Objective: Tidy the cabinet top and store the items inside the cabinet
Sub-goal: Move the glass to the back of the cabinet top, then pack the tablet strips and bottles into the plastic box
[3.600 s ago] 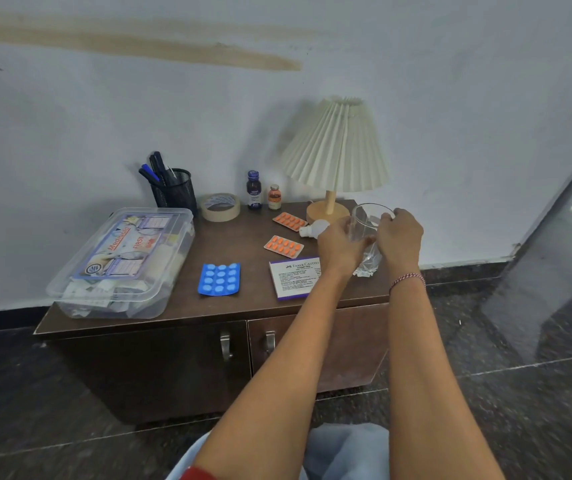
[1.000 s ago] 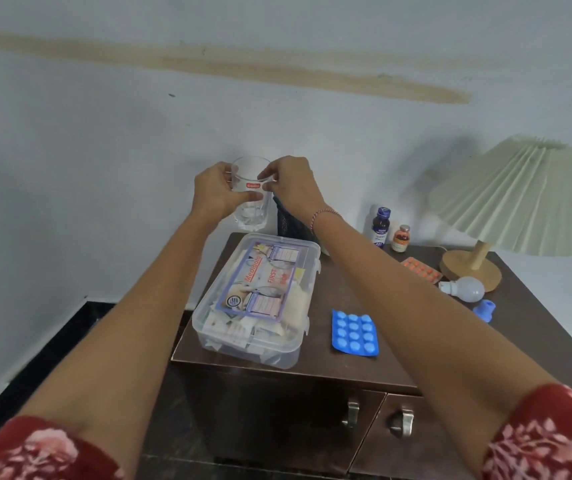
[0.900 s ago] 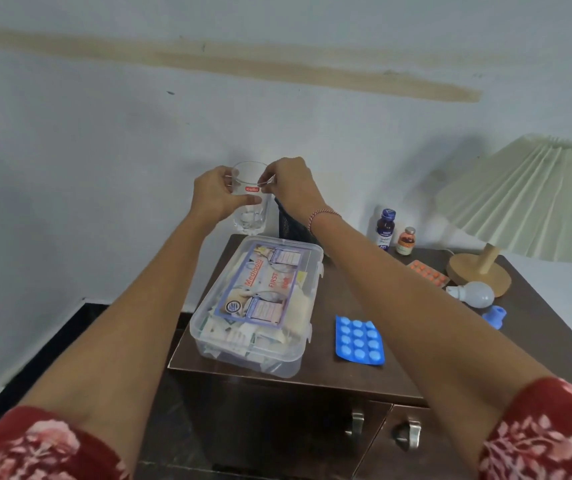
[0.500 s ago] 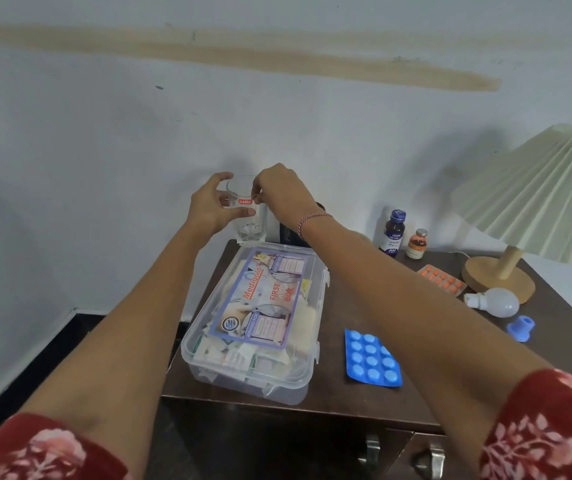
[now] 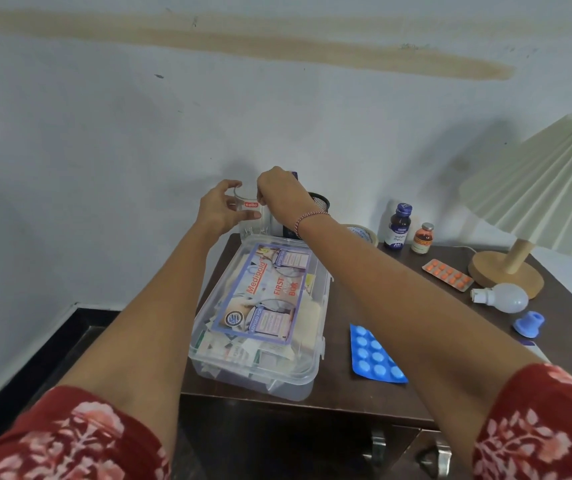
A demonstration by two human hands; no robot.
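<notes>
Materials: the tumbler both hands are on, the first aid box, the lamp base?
Tumbler: clear glass by its look, wall visible through it; could be hard plastic. First aid box: translucent plastic, contents visible, clip-on lid. Lamp base: pale matte wood, probably.

Dark brown wooden counter [image 5: 343,292]; clear plastic first-aid box [image 5: 260,317] with purple-bordered, red-lettered label; blue blister pack [image 5: 374,356]; orange blister strip [image 5: 448,275]; cream pleated lampshade [image 5: 541,188]; red floral-patterned sleeves [image 5: 70,441]; red-labelled clear glass tumbler [image 5: 250,216].

Cluttered brown cabinet top [image 5: 340,393]
</notes>
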